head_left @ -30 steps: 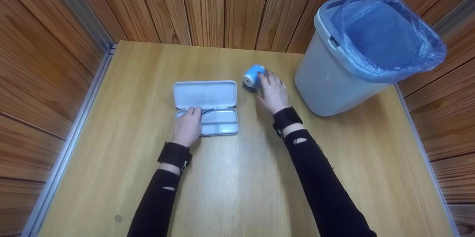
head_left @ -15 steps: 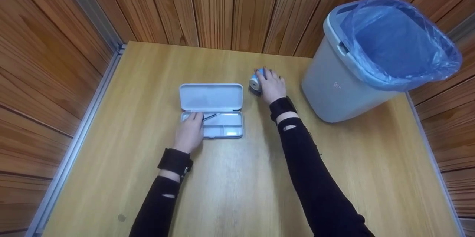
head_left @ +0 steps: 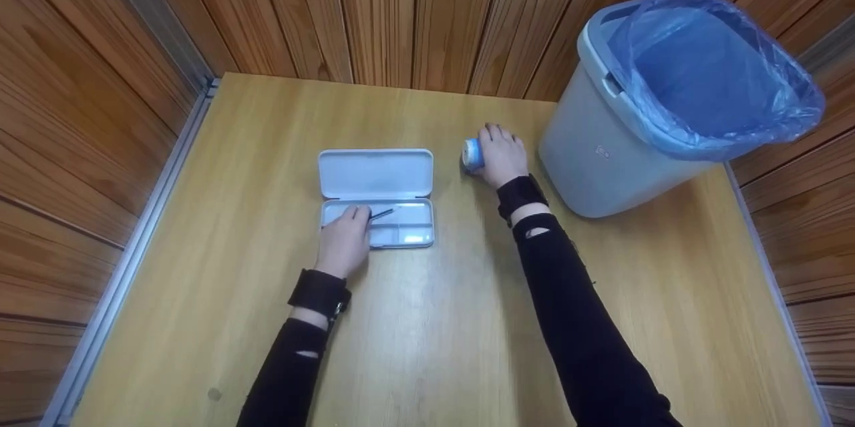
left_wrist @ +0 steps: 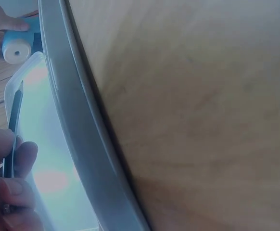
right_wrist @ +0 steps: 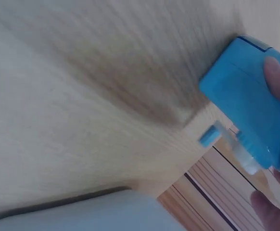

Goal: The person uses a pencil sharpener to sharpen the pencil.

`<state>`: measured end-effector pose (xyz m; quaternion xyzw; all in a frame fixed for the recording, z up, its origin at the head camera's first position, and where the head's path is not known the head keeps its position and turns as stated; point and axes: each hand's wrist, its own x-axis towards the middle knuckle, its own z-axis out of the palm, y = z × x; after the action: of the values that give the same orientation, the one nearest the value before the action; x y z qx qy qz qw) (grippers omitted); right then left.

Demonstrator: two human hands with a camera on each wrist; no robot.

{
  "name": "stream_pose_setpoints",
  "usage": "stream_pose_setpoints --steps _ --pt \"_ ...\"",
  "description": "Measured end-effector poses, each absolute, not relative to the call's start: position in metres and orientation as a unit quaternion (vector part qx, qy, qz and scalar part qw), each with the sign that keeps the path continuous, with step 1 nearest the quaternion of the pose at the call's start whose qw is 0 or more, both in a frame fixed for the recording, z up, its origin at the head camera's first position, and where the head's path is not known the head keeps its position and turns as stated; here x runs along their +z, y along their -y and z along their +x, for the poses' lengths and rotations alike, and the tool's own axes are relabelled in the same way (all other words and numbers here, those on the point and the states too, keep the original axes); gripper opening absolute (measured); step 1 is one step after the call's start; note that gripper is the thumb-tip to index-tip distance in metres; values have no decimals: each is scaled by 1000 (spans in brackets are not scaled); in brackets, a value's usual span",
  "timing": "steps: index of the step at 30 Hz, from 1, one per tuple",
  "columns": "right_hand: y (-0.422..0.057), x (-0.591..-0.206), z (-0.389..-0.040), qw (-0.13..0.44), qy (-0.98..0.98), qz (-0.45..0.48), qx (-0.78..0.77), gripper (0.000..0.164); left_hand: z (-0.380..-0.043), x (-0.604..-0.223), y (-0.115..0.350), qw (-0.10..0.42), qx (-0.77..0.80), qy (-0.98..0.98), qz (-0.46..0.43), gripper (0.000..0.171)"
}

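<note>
My left hand [head_left: 344,240] pinches a dark pencil [left_wrist: 15,113] between thumb and fingers. In the head view the pencil overlaps the open pencil case [head_left: 429,213], its tip pointing right and slightly away from me. My right hand [head_left: 502,154] grips a blue crank pencil sharpener [right_wrist: 248,84] to the right of the case. The sharpener's round white front faces left, toward the case, in the head view. Its small crank handle [right_wrist: 229,144] shows in the right wrist view, with a thumb on the blue body and fingertips near the crank side.
A grey waste bin [head_left: 594,166] lined with a blue bag [head_left: 708,73] stands at the back right, close to my right hand. The case's raised lid [head_left: 376,173] leans back behind its divided tray. Wooden panels [head_left: 381,13] wall the table at the back and sides.
My right hand has closed around the sharpener and turned it, so its front points more to the left. My left hand keeps the pencil over the case, almost still.
</note>
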<state>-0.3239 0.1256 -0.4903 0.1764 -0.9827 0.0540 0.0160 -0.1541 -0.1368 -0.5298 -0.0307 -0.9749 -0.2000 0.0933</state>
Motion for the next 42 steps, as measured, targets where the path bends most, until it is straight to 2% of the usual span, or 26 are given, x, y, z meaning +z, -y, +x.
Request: stream_pose_setpoints --steps 7,23,29,38,42 --pt "-145 -489 -304 -30 982 170 81 66 -158 -530 128 103 -198 974 -43 10" --pt "-172 -493 -223 -22 972 189 141 64 -161 -523 104 118 -211 966 -93 9" --pt "-179 -493 -194 -38 971 180 153 64 -159 -521 91 112 -219 962 -116 8" --pt "-181 -492 -168 -67 967 178 168 71 -155 -517 70 122 -214 952 -181 9" --pt "-181 -495 -163 -61 967 171 179 73 -154 -518 60 124 -208 949 -203 12"
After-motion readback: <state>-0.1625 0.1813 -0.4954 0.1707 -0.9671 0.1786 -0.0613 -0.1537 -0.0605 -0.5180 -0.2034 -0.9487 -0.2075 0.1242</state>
